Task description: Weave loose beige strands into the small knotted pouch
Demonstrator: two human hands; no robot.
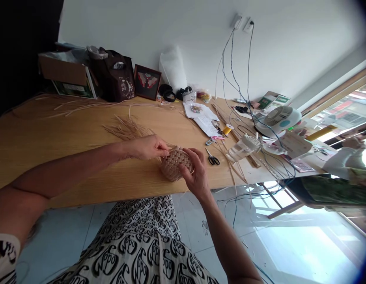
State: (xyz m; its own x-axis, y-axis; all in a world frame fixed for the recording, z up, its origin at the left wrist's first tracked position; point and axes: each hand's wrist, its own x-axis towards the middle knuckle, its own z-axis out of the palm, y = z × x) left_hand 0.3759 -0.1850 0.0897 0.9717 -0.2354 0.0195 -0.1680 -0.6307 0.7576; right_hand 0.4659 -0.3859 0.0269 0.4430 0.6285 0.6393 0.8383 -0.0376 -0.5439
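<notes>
Here, left fingers (pixel 163 152) pinched on, right fingers (pixel 193 156) curled around, one woven piece (pixel 173 165)

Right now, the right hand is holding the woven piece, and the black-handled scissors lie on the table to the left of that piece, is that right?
Not quite: the black-handled scissors lie on the table to the right of the woven piece, as the head view shows. The right hand is indeed holding that piece.
</notes>
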